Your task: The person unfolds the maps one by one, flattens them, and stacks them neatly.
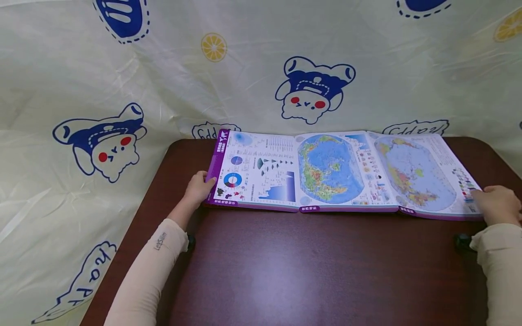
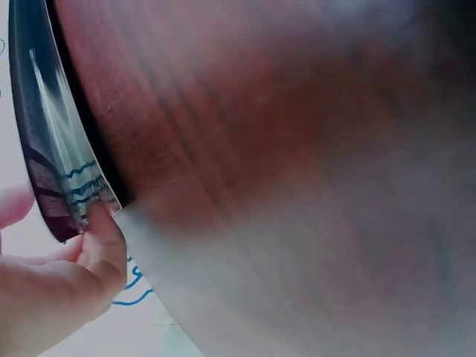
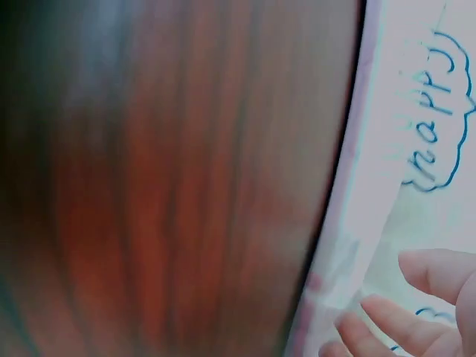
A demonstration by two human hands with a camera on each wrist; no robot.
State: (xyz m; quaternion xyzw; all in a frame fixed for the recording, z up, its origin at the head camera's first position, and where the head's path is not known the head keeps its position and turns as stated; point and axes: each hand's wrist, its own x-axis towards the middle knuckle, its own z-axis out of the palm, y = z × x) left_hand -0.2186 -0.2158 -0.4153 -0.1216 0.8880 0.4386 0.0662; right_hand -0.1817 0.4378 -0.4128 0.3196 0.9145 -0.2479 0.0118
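Observation:
A fold-out world map (image 1: 334,170) lies spread on the table in three joined panels, upside down to me, with purple edging. Its left panel carries charts and a purple strip, while the other two show maps of the world. My left hand (image 1: 197,188) grips the near part of the left edge; in the left wrist view the fingers (image 2: 104,238) bend around the glossy map edge (image 2: 56,149). At the right edge, my right hand (image 1: 497,203) touches the map's near corner. The right wrist view shows its thumb and fingers (image 3: 390,323) spread apart beside the pale map edge (image 3: 361,149).
The dark brown table (image 1: 285,262) has rounded far corners and a glare patch near the front. Behind and to the left hangs a pale curtain (image 1: 244,90) printed with cartoon figures, orange slices and lettering. Dark bands (image 1: 464,242) circle both wrists.

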